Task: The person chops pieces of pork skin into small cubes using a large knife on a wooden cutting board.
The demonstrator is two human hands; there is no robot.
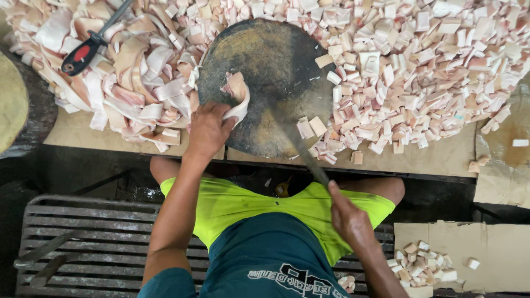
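Head view, looking straight down at a seated person's lap and arms. A round dark board lies on a low table, ringed by pale pink-and-white meat; long uncut strips are heaped to its left, small cut cubes are spread to its right and above it, a few cubes lying on the board's right edge. The left hand rests at the board's left rim, fingers curled around one strip that curves up onto the board. The right hand is low, near the lap and off the table, clenched on the handle of a knife; its long dark blade slants up and left across the board's lower edge, apart from the held strip. A second tool with a red-and-black handle lies on the strips at upper left. The person wears bright green shorts and sits on a slatted metal bench; cardboard at lower right holds a small heap of cubes.
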